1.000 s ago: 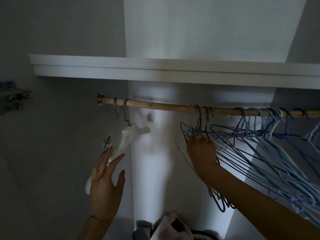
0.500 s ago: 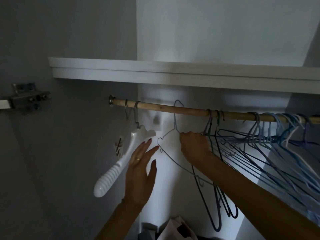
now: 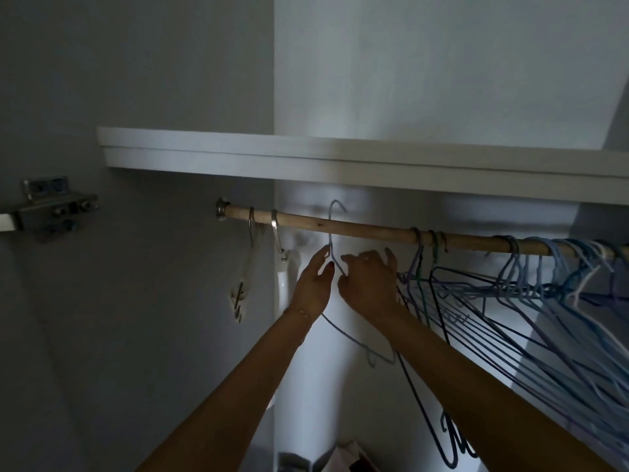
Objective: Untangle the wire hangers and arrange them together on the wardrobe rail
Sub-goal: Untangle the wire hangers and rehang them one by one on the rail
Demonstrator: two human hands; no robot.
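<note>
Dim wardrobe interior, view angled up. Far left, at 9 o'clock: metal door hinge (image 3: pixel 51 207), blocky, screws visible, fixed to the grey side panel (image 3: pixel 136 301). Flat matte surface, open room below the hinge down to the frame edge.

White shelf (image 3: pixel 340 158) spans the top, square double-stepped front edge. Just under it runs the wardrobe rail (image 3: pixel 367 229): round pale wooden rod, smooth, slightly speckled, seated in a metal socket at its left end.

Left end of the rail: two metal hooks. The first carries a thin pale hanger, its details too dark to tell. The second carries the white plastic hanger (image 3: pixel 284 287), glossy and thick, hanging nearly straight down against the back corner.

Bare stretch of rod follows, at about 12 o'clock from the hands. One light-blue wire hanger (image 3: pixel 335 240) stands here, its hook rising above and behind the rod; whether the hook rests on the rod I cannot tell. Its thin wire body sags down to 6 o'clock between the forearms.

Left hand (image 3: pixel 311 284): fingers long and narrow, extended upward, tips touching that hanger's neck; beaded bracelet at the wrist. Right hand (image 3: pixel 369 284): just beside the left, fingers curled, thumb and forefinger pinching the same wire below the neck.

Right, 2 to 4 o'clock: a few dark and lilac hangers, then a dense bunch of blue wire hangers (image 3: pixel 544 301), coated wire, crossed and overlapping, shoulders slanting down to the right edge. Little free rod there.
</note>
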